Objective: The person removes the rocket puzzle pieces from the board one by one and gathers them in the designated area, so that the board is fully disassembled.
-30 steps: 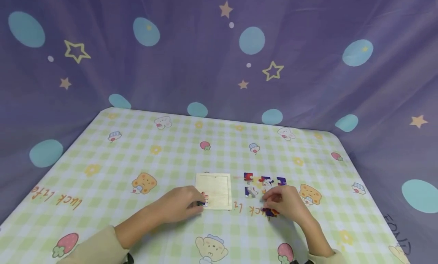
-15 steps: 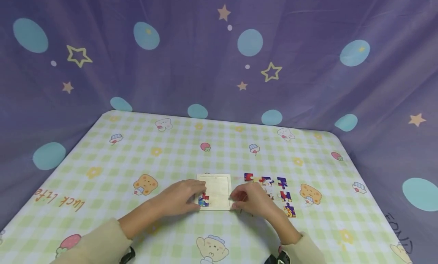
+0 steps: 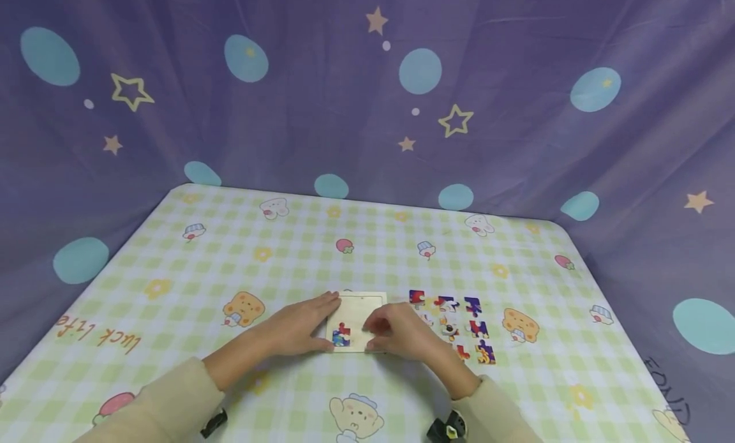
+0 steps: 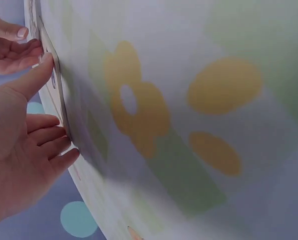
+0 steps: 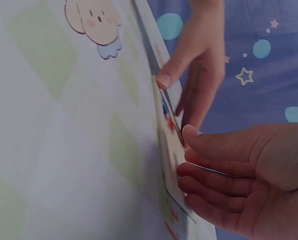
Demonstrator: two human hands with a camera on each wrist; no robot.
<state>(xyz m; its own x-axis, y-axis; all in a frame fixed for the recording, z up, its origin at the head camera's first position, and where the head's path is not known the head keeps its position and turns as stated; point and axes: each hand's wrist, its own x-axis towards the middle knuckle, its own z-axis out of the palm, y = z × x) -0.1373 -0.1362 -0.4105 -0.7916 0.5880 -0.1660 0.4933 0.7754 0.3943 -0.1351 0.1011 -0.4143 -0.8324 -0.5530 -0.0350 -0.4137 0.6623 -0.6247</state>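
Observation:
A small light wooden puzzle tray (image 3: 376, 296) lies on the table, with joined blue and red puzzle pieces (image 3: 341, 334) in its near left corner. My left hand (image 3: 295, 326) rests along the tray's left edge, fingers extended at the far side and thumb at the near corner. Over the tray's right half is my right hand (image 3: 399, 331), thumb and fingertips brought together on what looks like a puzzle piece, mostly hidden by the fingers. In the right wrist view, the right hand (image 5: 238, 175) shows its thumb close to the index fingertip.
Right of the tray lie several loose puzzle pieces (image 3: 478, 329) in rough rows, some partly behind the right hand. A checked cloth (image 3: 298, 251) with cartoon prints covers the table. Behind it hangs a purple curtain (image 3: 321, 111).
My right hand has moved left from the loose pieces to above the tray. My left hand has drawn back from the placed pieces and its fingers have straightened along the tray edge.

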